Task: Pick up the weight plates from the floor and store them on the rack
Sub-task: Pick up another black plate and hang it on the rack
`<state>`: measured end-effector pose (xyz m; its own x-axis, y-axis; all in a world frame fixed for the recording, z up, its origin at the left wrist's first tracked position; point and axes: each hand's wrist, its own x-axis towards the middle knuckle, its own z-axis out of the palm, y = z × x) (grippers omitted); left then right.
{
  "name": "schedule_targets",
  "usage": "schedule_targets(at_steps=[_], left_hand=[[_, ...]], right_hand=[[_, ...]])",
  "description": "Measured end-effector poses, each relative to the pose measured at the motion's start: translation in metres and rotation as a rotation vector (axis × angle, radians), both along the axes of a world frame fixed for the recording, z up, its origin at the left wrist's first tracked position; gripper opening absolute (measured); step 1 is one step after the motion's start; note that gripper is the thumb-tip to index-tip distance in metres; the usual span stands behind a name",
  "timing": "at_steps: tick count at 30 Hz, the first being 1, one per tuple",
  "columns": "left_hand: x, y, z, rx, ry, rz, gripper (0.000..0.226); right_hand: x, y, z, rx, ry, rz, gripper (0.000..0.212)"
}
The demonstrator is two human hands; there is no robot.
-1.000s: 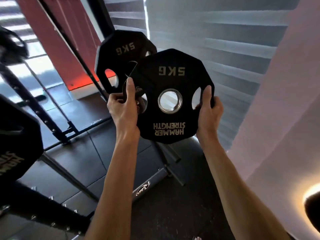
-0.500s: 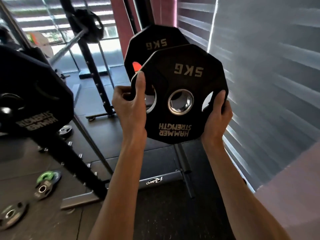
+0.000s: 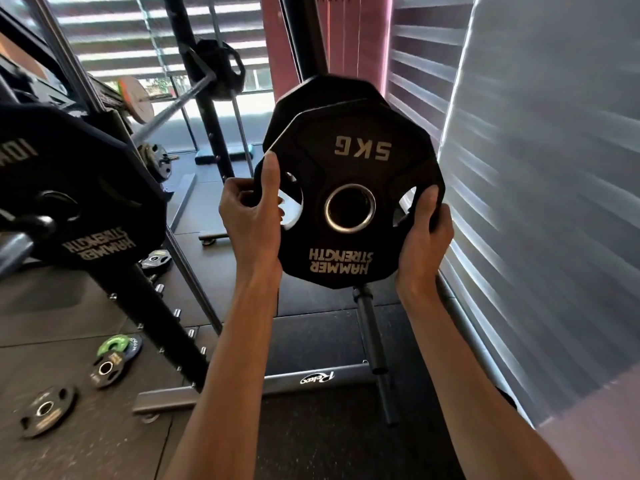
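While left hand (image 3: 251, 221), right hand (image 3: 424, 239) grip plate (image 3: 351, 168) | second plate (image 3: 323, 91) behind

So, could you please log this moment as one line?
left hand: grips front plate | right hand: grips front plate | rear plate: close behind it | small plates: on floor

A black 5KG plate (image 3: 349, 188) is being gripped upright, lettering inverted, overlapping a twin plate (image 3: 325, 95) behind; small plates (image 3: 45, 408) are lying at 8 o'clock.

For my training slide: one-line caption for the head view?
Left hand and right hand grip a 5KG Hammer Strength plate before another racked plate.
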<state>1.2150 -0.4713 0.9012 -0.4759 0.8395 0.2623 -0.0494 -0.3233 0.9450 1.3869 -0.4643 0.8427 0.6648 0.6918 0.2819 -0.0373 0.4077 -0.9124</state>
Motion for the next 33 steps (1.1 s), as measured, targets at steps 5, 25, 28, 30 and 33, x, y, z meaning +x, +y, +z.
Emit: schedule_targets(at_steps=[5,25,28,30,33], left_hand=[[-0.001,0.019,-0.001,0.019,0.022,0.032,0.027],[-0.004,0.131,0.003,0.011,0.024,-0.041,0.076],[-0.009,0.128,-0.007,0.018,0.012,-0.036,0.068],[-0.016,0.122,-0.025,0.003,0.002,0.005,0.057],[-0.037,0.103,-0.068,-0.109,-0.006,0.066,0.034]], right_hand=[[-0.001,0.016,-0.003,0.026,-0.012,0.057,0.044],[-0.004,0.097,0.000,0.026,-0.009,0.215,0.058],[-0.010,0.088,-0.010,0.021,0.065,0.254,0.061],[-0.020,0.083,-0.028,-0.053,0.117,0.236,0.064],[-0.046,0.076,-0.076,-0.193,0.184,0.271,0.066]])
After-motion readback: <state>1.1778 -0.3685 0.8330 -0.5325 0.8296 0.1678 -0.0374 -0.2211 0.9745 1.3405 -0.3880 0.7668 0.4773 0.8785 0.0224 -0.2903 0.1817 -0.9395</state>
